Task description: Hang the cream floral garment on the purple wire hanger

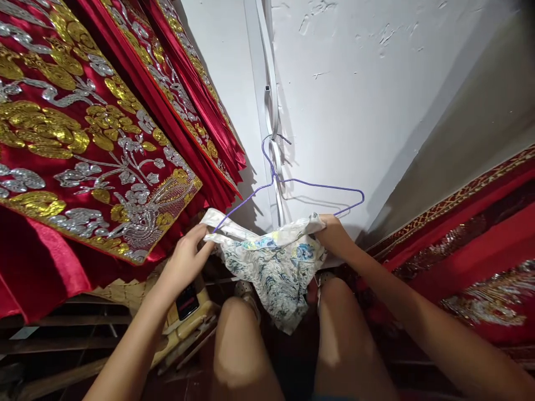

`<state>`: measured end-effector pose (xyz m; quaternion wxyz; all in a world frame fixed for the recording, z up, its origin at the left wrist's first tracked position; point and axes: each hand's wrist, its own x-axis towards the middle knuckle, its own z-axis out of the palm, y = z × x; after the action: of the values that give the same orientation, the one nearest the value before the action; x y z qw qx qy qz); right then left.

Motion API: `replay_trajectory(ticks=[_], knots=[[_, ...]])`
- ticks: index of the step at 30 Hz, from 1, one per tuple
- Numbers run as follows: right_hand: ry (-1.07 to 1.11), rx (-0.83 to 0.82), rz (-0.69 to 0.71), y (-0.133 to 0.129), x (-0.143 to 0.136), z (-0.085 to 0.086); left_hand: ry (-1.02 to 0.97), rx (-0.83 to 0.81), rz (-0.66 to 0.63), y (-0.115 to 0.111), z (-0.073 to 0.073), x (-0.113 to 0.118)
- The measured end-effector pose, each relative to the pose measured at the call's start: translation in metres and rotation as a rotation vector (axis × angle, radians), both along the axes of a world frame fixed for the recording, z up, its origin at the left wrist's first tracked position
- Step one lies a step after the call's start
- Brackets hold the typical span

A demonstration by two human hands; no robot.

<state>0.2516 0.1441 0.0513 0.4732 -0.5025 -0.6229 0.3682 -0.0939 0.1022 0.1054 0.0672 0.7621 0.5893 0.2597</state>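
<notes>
A purple wire hanger [317,184] hangs by its hook from a white metal strip [273,106] on the wall. Its left arm passes into a white garment [271,267] with a blue, green and yellow print; its right corner sticks out bare. My left hand [194,253] pinches the garment's left strap near the hanger's lower left end. At the right, my right hand [332,231] grips the garment's other edge, just below the hanger's right arm. The cloth sags between both hands, narrowing to a point above my knees. The right fingertips are partly hidden.
Red satin cloths with gold and silver sequins [104,133] hang close on the left. More red sequined fabric [480,278] lies at the right. A phone [186,303] rests on a pale wooden seat [204,312] at lower left. My knees [238,328] are below the garment.
</notes>
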Motion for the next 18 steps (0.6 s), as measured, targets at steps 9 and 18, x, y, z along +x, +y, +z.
replay_trajectory(ticks=[9, 18], knots=[[0.045, 0.118, -0.131, -0.027, 0.01, 0.009, -0.227, 0.326, -0.093, 0.03, 0.009, 0.061], [-0.255, -0.223, 0.133, -0.011, 0.091, 0.079, -0.132, 0.384, -0.025, 0.036, 0.024, 0.04]])
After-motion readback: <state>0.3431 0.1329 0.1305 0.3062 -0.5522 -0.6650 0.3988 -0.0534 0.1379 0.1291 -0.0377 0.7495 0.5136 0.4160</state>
